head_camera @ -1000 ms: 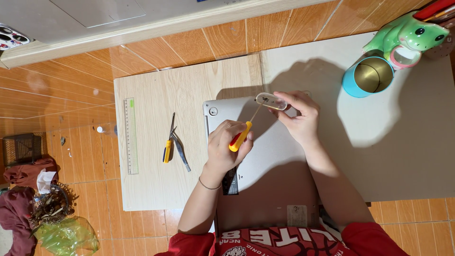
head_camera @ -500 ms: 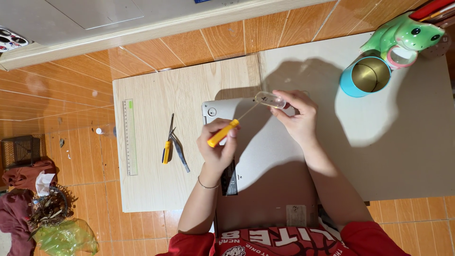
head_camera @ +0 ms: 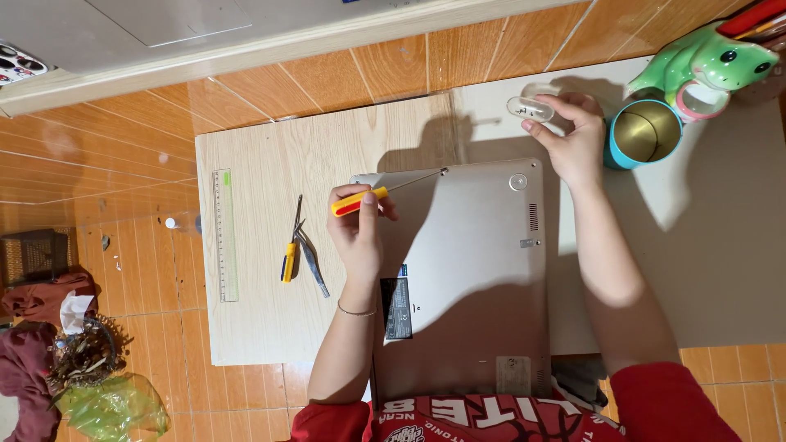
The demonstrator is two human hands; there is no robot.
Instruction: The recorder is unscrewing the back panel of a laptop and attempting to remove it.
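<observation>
**Screwdriver at the laptop's far edge**

The left hand (head_camera: 356, 233) grips a screwdriver (head_camera: 385, 193) by its yellow handle, tip at a screw on the upturned laptop (head_camera: 475, 278), which lies on the tabletop (head_camera: 262, 147). The right hand (head_camera: 573, 139) pinches a small clear container (head_camera: 530, 107) near a blue tin (head_camera: 643, 135). The laptop looks stiff and heavyish, best held by its edges; the container looks light and slippery. Its contents are too small to tell, and the screw is barely visible.

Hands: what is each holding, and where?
Left hand grips yellow-and-red screwdriver by its handle; right hand pinches small clear plastic container at its end.
</observation>
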